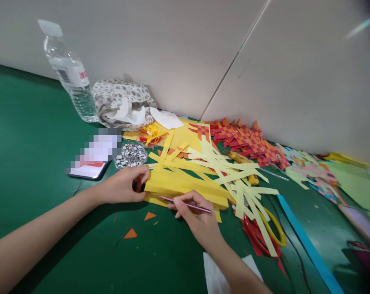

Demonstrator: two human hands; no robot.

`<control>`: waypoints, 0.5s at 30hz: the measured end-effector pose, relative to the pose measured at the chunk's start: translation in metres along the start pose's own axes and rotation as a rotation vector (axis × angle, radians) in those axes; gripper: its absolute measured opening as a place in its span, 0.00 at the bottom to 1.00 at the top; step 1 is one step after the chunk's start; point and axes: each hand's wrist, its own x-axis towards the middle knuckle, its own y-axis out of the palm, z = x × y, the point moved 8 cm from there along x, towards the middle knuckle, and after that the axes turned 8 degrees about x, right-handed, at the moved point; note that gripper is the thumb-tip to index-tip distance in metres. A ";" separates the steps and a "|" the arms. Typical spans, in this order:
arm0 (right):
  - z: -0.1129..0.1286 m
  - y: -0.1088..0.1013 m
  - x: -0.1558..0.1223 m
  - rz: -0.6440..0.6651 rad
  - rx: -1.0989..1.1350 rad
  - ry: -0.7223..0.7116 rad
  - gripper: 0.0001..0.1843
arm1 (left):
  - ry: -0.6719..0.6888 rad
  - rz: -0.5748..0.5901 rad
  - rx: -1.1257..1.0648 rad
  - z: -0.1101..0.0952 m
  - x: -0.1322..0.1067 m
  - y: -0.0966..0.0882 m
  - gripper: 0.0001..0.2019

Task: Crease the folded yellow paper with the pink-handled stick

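My left hand [131, 183] pinches the left end of a folded sheet of yellow paper [185, 183]. In my right hand [197, 214] is a slim purple pen [200, 208], its tip pointing left against the paper's lower part. Creases run lengthwise along the sheet, and a lower layer of yellow paper shows beneath it. Just behind lie loose yellow paper strips [168, 157]. Pale yellow strips [240, 179] are heaped to the right, over scissors with red and yellow handles [276, 228].
Left stand a phone [94, 157], a bag of googly eyes [131, 155] and a water bottle [71, 77]. By the wall are a patterned cloth tissue pouch [120, 92] and woven red-orange paper fish [249, 141]. A yellow cutter [252, 177] and blue strip [307, 241] lie right.
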 end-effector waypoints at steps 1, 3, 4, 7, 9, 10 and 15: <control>0.000 0.000 0.000 -0.001 -0.007 0.002 0.12 | 0.004 -0.001 0.002 0.000 0.000 0.000 0.14; 0.000 0.000 0.000 -0.006 -0.017 0.014 0.12 | 0.010 0.002 0.004 0.000 0.001 0.000 0.14; 0.000 -0.001 0.000 -0.012 -0.018 0.017 0.12 | 0.010 0.004 0.005 0.000 0.001 0.000 0.14; 0.000 -0.006 -0.001 -0.056 -0.013 0.008 0.12 | 0.008 0.008 0.007 0.000 0.001 0.000 0.14; 0.001 -0.010 -0.002 -0.091 -0.006 -0.015 0.12 | 0.010 0.006 0.009 0.000 0.000 0.000 0.15; 0.001 -0.012 -0.002 -0.106 -0.001 -0.024 0.12 | 0.011 0.004 0.009 -0.001 0.000 0.000 0.15; 0.004 -0.022 -0.005 -0.182 0.025 -0.066 0.12 | 0.007 0.004 0.006 -0.001 0.000 0.000 0.15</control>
